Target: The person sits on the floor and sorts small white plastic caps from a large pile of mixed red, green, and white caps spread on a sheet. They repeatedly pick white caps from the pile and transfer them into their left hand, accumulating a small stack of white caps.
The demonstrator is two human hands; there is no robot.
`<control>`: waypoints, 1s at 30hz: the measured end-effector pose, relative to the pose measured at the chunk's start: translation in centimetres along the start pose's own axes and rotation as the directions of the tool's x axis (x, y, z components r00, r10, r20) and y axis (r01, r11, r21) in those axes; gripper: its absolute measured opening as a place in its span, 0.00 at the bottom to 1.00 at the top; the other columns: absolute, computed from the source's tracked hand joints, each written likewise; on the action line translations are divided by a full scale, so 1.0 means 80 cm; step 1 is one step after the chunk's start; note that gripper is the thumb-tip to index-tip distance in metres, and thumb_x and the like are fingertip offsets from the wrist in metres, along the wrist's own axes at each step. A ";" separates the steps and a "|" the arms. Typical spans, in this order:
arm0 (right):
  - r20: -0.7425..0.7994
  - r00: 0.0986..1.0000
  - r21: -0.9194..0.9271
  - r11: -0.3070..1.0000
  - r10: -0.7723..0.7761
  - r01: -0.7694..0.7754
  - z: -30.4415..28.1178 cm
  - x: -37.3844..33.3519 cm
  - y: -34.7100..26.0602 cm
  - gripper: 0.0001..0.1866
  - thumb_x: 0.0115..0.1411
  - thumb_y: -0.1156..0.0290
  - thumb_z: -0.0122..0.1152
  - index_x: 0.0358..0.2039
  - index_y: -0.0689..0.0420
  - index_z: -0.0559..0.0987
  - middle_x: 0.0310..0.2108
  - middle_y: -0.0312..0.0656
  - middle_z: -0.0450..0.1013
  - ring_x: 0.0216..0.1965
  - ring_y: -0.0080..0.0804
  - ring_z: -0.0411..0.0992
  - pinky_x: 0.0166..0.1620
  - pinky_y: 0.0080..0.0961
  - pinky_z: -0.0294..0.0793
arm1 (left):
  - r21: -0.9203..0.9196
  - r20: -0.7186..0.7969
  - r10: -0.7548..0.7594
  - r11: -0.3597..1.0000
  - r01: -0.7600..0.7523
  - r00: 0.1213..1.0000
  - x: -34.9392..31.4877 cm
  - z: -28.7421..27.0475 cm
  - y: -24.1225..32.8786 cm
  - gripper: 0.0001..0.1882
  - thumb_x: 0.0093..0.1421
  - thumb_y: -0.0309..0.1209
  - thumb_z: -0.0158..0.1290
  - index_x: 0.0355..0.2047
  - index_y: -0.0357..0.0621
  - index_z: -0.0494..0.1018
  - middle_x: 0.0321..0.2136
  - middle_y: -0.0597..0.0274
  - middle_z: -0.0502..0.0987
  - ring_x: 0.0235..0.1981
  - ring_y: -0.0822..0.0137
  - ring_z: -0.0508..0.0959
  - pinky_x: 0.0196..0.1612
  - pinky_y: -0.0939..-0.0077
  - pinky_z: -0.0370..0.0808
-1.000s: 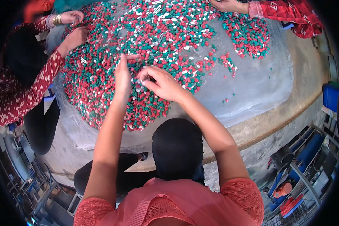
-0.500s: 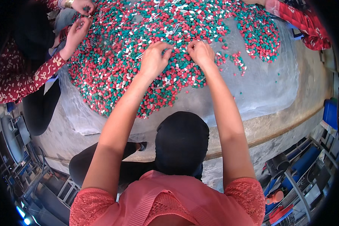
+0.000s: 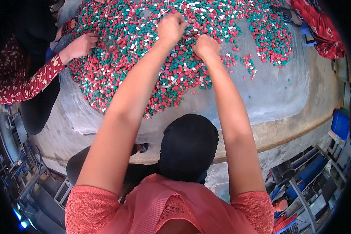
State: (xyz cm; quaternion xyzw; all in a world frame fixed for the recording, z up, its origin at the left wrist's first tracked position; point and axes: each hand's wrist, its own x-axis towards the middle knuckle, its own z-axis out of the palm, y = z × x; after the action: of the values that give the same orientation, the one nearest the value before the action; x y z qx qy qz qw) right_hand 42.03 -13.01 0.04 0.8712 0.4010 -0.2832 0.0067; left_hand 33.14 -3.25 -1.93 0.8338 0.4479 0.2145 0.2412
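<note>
Both hands sit curled on the far-centre heap of red and green plastic pieces (image 3: pixel 124 58) on the counter (image 3: pixel 292 105); left hand (image 3: pixel 171 28), right hand (image 3: pixel 205 46); grip contents can't tell; co-worker's hand (image 3: pixel 81 46) far left.

A grey stone bench (image 3: pixel 284 128) curves across the frame under daylight. Metal racks (image 3: pixel 304 195) stand lower right. A blue bin (image 3: pixel 341 124) sits at the right edge.

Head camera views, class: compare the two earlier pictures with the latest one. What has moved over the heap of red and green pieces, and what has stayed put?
Both hands have reached further out over the heap of red and green pieces: the left hand and right hand now rest on it with fingers curled, arms stretched; whether they grip pieces cannot be told. Another person's hand has stayed at the heap's left edge, and the heap lies on the clear sheet as before.
</note>
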 end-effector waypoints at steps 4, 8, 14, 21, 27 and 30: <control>0.034 0.997 0.223 0.973 -0.070 0.061 0.009 0.005 0.038 0.17 0.46 0.64 0.58 0.36 0.59 0.77 0.38 0.45 0.74 0.39 0.41 0.74 0.40 0.34 0.73 | -0.728 0.271 -0.167 0.608 0.315 0.948 -0.007 -0.068 -0.041 0.14 0.53 0.30 0.54 0.37 0.35 0.68 0.31 0.56 0.76 0.32 0.66 0.78 0.37 0.75 0.75; 0.020 0.941 0.987 0.155 -0.337 0.035 0.028 -0.012 0.076 0.08 0.50 0.70 0.55 0.31 0.57 0.74 0.22 0.34 0.69 0.26 0.22 0.69 0.25 0.19 0.65 | -0.707 0.434 -0.251 0.501 0.500 0.865 -0.047 -0.149 -0.081 0.15 0.54 0.29 0.51 0.40 0.35 0.68 0.32 0.59 0.74 0.35 0.67 0.76 0.38 0.77 0.74; 0.076 0.755 0.997 0.047 -0.652 -0.060 0.024 -0.055 0.019 0.08 0.52 0.72 0.54 0.35 0.55 0.71 0.24 0.32 0.68 0.26 0.19 0.67 0.26 0.15 0.63 | 0.077 0.343 -0.230 0.973 0.216 0.911 -0.080 -0.126 -0.089 0.15 0.49 0.39 0.57 0.33 0.42 0.74 0.25 0.54 0.76 0.30 0.62 0.77 0.34 0.70 0.72; -0.144 0.600 0.157 0.580 -0.787 0.799 0.078 -0.117 -0.031 0.09 0.47 0.67 0.61 0.26 0.57 0.75 0.23 0.39 0.71 0.25 0.39 0.72 0.27 0.34 0.70 | -0.115 0.304 -0.157 0.973 0.200 0.940 -0.086 -0.135 -0.100 0.13 0.50 0.37 0.57 0.30 0.42 0.74 0.25 0.59 0.76 0.28 0.65 0.75 0.34 0.71 0.72; 0.041 0.605 0.088 0.606 -0.795 0.791 0.069 -0.128 -0.036 0.07 0.47 0.69 0.57 0.27 0.57 0.73 0.27 0.44 0.72 0.31 0.42 0.73 0.32 0.39 0.71 | -0.854 0.484 -0.150 0.131 0.503 0.862 -0.110 -0.177 -0.101 0.21 0.59 0.30 0.48 0.51 0.37 0.61 0.32 0.63 0.72 0.33 0.72 0.74 0.45 0.71 0.73; -0.087 0.648 0.229 0.618 -0.756 0.752 0.010 -0.141 -0.058 0.09 0.46 0.71 0.58 0.27 0.60 0.71 0.30 0.44 0.71 0.31 0.44 0.72 0.32 0.39 0.72 | -0.843 0.539 -0.114 -0.063 0.535 0.835 -0.142 -0.164 -0.077 0.21 0.57 0.28 0.47 0.51 0.35 0.61 0.35 0.59 0.73 0.39 0.65 0.74 0.48 0.66 0.71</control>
State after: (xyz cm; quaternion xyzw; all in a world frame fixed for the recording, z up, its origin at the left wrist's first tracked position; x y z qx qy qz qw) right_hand 32.54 -17.90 6.01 0.6137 0.6909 -0.3149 -0.2164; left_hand 15.90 -7.21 3.15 0.3145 0.3173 0.2645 0.8546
